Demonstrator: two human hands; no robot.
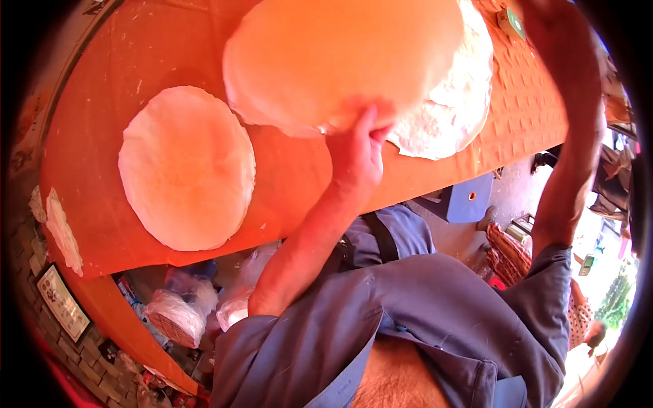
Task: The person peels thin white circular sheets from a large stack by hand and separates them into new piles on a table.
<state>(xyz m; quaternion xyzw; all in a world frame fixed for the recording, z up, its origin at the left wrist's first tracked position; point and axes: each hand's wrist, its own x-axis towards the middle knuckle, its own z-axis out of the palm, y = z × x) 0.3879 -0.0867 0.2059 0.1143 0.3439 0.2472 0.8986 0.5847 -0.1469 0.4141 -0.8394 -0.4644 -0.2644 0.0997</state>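
Note:
My left hand [357, 146] grips the near edge of a large, thin, round flatbread [340, 54] and holds it lifted above the orange-covered table [136, 61]. My right arm reaches up along the right side; my right hand [541, 17] is at the top edge of the picture, near the flatbread's far side, and its fingers are not visible. A stack of similar round flatbreads [187, 177] lies flat on the table to the left. Another pale stack [456, 102] lies partly hidden behind the lifted flatbread.
A small green object [510, 24] sits on the table at the top right. Pale scraps [61, 231] cling to the table's left edge. Below the table are plastic bags [177, 313], a blue box [466, 197] and a framed picture [61, 299].

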